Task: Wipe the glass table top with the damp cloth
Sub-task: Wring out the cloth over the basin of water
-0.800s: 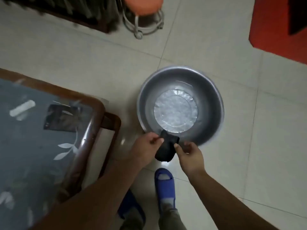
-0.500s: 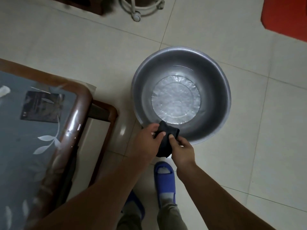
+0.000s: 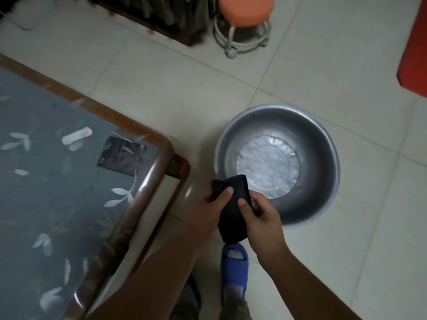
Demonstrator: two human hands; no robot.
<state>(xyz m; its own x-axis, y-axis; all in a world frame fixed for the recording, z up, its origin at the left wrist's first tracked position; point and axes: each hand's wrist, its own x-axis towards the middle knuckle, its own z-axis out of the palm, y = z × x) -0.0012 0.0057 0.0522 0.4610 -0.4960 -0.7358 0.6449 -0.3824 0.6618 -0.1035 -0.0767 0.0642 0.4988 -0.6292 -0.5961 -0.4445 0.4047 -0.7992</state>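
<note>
Both hands hold a black cloth (image 3: 233,218) folded into a thick strip, just over the near-left rim of a metal basin. My left hand (image 3: 208,211) grips its left side with the thumb on top. My right hand (image 3: 261,218) pinches its right side. The glass table top (image 3: 53,192), grey-blue with white leaf patterns and a brown wooden rim, fills the left of the view. The cloth is to the right of the table's corner and does not touch it.
The metal basin (image 3: 321,158) sits on the tiled floor with a little water in it. A stool with an orange seat (image 3: 245,10) stands at the top. A red mat (image 3: 416,54) lies at the right edge. My feet in blue slippers (image 3: 234,266) are below the hands.
The view has swung left and up, so more table top and the stool show. Both hands keep hold of the cloth, now drawn out a little longer between them.
</note>
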